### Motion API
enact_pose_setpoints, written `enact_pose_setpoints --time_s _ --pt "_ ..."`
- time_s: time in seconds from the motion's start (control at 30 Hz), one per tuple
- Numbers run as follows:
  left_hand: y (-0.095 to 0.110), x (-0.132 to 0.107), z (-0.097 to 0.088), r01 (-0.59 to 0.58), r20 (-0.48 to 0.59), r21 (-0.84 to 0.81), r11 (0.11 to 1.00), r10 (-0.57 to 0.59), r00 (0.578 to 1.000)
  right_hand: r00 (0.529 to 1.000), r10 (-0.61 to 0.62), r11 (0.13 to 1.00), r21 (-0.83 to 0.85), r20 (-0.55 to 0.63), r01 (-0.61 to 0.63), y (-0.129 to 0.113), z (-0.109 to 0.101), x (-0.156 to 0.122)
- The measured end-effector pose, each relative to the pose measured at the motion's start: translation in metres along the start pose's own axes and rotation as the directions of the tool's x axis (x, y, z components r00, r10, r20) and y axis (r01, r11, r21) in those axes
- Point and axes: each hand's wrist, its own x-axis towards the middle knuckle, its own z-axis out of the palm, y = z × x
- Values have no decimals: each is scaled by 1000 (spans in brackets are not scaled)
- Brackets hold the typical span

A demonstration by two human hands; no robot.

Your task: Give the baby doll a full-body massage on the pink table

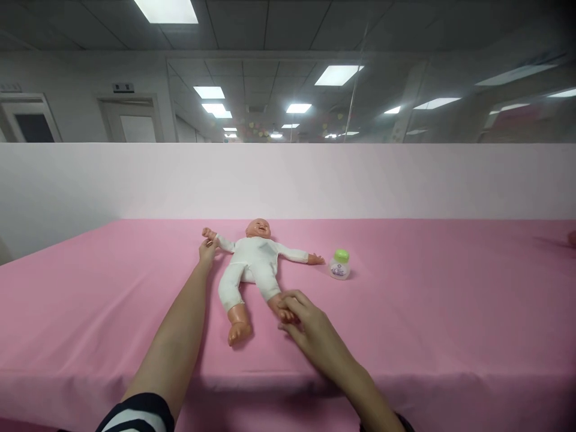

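Pinching a doll [252, 270] lying on its back on the pink surface [450, 312]: left hand [207, 249] has its grip closed on the wrist [215, 240], right hand [310, 327] pinches the foot [285, 313]. Small green-capped bottle [339, 265] sits just beside the doll.

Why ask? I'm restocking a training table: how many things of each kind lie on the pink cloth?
Baby doll in white sleepsuit: 1
Small bottle with green cap: 1
Total: 2
Cut-off shape at the far right edge: not counted, too little shows.
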Motion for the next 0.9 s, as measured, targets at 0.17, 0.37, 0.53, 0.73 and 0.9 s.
enact_pose_setpoints --time_s 0.17,0.37,0.53,0.73,0.9 --pt "19 -15 16 -24 237 -11 1000 26 971 990 -121 992 -28 -70 120 -8 2 80" --pt "25 -28 26 -22 321 16 1000 16 947 989 -130 991 -3 -74 130 1 14 119" --pt "10 -9 11 6 9 -49 999 -6 1000 995 -81 997 -13 -62 80 -5 -10 58" --pt "-2 2 -2 78 -160 -102 992 -93 983 991 119 993 -25 54 -118 4 -19 -2" --pt "15 -11 21 13 119 -84 996 -3 993 998 -48 998 32 -49 50 2 -8 45"
